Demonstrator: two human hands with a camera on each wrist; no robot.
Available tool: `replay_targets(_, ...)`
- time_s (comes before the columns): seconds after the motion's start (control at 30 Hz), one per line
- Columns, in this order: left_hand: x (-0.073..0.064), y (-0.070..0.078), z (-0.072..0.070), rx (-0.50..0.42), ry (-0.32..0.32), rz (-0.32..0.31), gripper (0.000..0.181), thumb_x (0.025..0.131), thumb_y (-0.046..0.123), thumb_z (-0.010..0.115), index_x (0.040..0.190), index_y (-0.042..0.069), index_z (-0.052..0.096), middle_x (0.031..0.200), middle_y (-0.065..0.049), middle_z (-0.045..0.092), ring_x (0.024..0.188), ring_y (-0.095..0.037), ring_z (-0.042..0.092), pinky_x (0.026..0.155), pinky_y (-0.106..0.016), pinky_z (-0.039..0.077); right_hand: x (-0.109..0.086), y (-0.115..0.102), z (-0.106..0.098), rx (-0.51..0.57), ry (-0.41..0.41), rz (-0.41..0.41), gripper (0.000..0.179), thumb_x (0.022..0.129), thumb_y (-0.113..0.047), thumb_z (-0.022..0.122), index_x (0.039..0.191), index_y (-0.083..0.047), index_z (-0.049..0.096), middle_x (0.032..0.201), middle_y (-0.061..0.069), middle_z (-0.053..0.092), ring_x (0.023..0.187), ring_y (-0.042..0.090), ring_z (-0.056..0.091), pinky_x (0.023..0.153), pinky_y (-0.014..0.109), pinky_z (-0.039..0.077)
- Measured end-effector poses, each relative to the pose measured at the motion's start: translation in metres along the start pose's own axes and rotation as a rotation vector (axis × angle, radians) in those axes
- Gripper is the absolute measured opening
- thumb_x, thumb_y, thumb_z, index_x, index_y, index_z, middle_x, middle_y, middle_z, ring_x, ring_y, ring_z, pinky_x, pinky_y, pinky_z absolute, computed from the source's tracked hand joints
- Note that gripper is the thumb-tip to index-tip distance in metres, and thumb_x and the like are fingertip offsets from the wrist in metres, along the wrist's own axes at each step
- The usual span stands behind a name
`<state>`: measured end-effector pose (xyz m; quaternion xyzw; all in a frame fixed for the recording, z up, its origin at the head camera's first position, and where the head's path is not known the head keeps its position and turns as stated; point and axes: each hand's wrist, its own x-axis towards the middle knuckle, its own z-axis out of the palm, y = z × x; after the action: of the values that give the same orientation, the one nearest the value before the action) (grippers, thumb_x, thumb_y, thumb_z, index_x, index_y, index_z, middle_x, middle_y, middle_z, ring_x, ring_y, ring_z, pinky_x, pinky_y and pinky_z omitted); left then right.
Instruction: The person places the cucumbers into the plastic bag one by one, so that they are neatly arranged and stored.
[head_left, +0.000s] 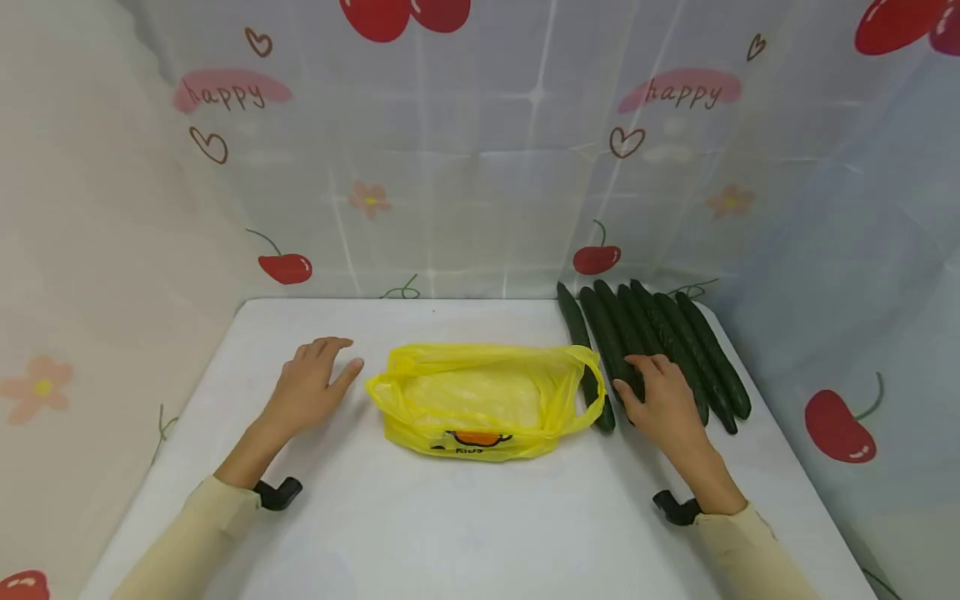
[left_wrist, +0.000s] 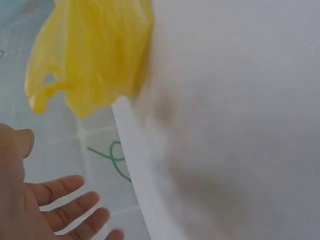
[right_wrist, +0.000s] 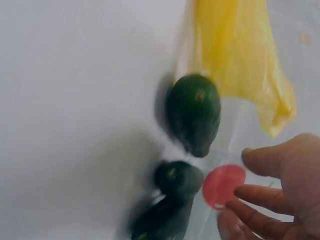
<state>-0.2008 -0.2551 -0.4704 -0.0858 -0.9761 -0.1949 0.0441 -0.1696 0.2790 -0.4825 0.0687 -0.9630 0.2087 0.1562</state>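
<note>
A yellow plastic bag (head_left: 471,442) lies on the white table with its mouth spread wide. Left of it, my left hand (head_left: 306,390) hovers with nothing in it; the left wrist view shows its fingers (left_wrist: 65,217) loosely extended, apart from the bag (left_wrist: 95,55). On the right, several dark green cucumbers (head_left: 678,333) lie side by side. My right hand (head_left: 663,408) is over their near ends, thumb and fingers parted. In the right wrist view, the cucumber tips (right_wrist: 194,110) stand apart from these fingers (right_wrist: 262,197). The leftmost cucumber (head_left: 573,321) passes behind the bag's right handle (head_left: 598,383).
Behind the white table (head_left: 465,533) hangs a curtain (head_left: 465,167) printed with cherries, hearts and flowers. More of this sheeting flanks both sides. A black strap mount (head_left: 279,493) sits on the left wrist, another black mount (head_left: 677,508) on the right.
</note>
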Motion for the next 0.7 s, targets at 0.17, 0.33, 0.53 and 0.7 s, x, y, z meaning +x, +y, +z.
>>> replay_targets(0.17, 0.008, 0.026, -0.005, -0.17, -0.108, -0.09, 0.074, 0.09, 0.077, 0.037, 0.132, 0.019, 0.052, 0.125, -0.004, 0.063, 0.109, -0.027, 0.062, 0.085, -0.047, 0.05, 0.0, -0.013, 0.01, 0.013, -0.086, 0.065, 0.035, 0.093, -0.022, 0.067, 0.122, -0.004, 0.061, 0.095, 0.011, 0.068, 0.076, 0.022, 0.065, 0.059, 0.036, 0.052)
replay_targets(0.33, 0.015, 0.041, 0.001, -0.12, -0.148, -0.119, 0.081, 0.082, 0.085, 0.041, 0.127, 0.02, 0.057, 0.107, -0.001, 0.071, 0.089, -0.022, 0.065, 0.072, -0.036, 0.047, 0.0, -0.021, 0.021, -0.007, -0.129, 0.089, 0.034, 0.093, -0.02, 0.063, 0.122, -0.004, 0.061, 0.1, 0.012, 0.07, 0.079, 0.026, 0.066, 0.064, 0.043, 0.055)
replay_targets(0.53, 0.017, 0.047, 0.01, -0.052, -0.137, -0.132, 0.066, 0.085, 0.075, 0.052, 0.114, 0.017, 0.066, 0.094, -0.005, 0.073, 0.071, -0.019, 0.062, 0.058, -0.028, 0.042, 0.005, -0.028, 0.03, -0.078, -0.127, 0.116, 0.052, 0.089, -0.036, 0.066, 0.128, -0.003, 0.058, 0.112, 0.019, 0.069, 0.089, 0.039, 0.069, 0.074, 0.055, 0.056)
replay_targets(0.7, 0.019, 0.049, 0.013, -0.066, -0.13, -0.119, 0.042, 0.089, 0.056, 0.063, 0.103, 0.016, 0.067, 0.082, -0.002, 0.07, 0.062, -0.017, 0.056, 0.053, -0.028, 0.041, 0.01, -0.028, 0.034, -0.134, -0.133, 0.122, 0.068, 0.084, -0.048, 0.071, 0.13, -0.001, 0.056, 0.112, 0.023, 0.069, 0.08, 0.042, 0.068, 0.066, 0.056, 0.055)
